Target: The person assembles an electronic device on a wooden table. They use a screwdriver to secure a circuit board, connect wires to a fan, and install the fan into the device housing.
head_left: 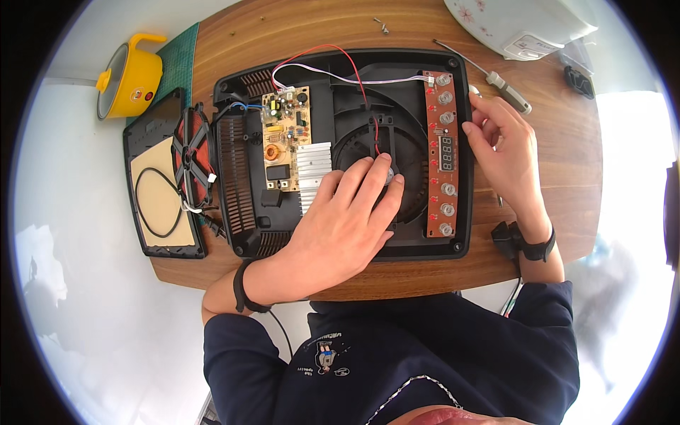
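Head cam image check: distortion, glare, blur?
Head view: round black fisheye border with blue-violet fringing at the rim; head view: white background at far right looks washed out; head view: silver heat sink is bright but its fins stay distinct; head view: left hand and right hand show no obvious motion blur.

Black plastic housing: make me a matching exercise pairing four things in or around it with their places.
1. Orange-red circuit board
2. Silver finned metal block
3. Grey-handled metal screwdriver
4. Yellow round pot

A. Outside the black housing, upper left
B. Inside the housing, right side
C. Outside the housing, upper right
D. Inside the housing, left of centre

Pairs: 1-B; 2-D; 3-C; 4-A
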Demonstrator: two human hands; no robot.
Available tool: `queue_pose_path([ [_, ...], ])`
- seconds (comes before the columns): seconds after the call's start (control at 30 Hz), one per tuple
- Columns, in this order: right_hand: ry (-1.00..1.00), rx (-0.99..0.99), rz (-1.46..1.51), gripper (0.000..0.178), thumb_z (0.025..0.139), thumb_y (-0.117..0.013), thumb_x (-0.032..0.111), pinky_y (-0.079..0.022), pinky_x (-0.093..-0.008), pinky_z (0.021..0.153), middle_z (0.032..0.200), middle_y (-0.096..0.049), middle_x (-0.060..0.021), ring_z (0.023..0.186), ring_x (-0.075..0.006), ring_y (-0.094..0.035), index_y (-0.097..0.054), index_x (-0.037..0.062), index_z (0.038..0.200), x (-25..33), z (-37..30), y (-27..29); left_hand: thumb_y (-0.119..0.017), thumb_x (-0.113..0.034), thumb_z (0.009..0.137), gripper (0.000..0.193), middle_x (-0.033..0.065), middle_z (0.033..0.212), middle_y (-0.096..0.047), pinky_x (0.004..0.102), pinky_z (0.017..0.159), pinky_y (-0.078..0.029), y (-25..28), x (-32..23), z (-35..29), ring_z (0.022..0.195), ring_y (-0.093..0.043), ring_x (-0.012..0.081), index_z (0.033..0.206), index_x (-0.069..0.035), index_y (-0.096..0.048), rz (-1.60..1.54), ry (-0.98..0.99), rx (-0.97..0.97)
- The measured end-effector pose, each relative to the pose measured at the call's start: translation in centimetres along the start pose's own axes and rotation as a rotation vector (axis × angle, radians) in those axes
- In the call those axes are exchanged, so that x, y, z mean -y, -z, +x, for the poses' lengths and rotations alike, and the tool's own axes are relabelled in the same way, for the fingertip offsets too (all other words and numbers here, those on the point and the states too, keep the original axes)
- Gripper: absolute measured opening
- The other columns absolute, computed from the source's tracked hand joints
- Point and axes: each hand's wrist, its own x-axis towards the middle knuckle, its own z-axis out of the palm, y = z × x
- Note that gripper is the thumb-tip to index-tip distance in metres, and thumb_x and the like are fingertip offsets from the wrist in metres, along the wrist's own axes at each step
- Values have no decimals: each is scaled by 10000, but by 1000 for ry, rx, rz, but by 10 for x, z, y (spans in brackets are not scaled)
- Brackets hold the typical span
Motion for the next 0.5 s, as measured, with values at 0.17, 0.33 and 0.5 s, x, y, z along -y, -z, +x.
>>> queue_pose_path([
  [0.17,23,25,-68,336,929,-760,74,-520,-331,652,882,-674,-64,671,-189,-611,-724,-13,1251,6,0,5,-874,-218,798,774,251,1536,-432,508,1033,-440,0,0,0,1366,-474,404,1453,27,-544,5,-7,-14],
  [0.33,102,102,-235,326,964,-747,151,-538,-372,676,888,-698,-99,704,-256,-660,-732,12,1259,19,10,28,-871,-238,804,778,257,1533,-436,504,1038,-439,0,1,-1,1366,-472,404,1457,28,-544,19,-14,-19],
  [0.5,278,69,-384,287,977,-734,183,-560,-400,721,932,-740,-138,766,-301,-713,-756,37,1223,30,60,48,-865,-259,812,781,264,1537,-433,506,1055,-436,-3,3,-3,1364,-470,404,1462,30,-543,45,-32,-35],
])
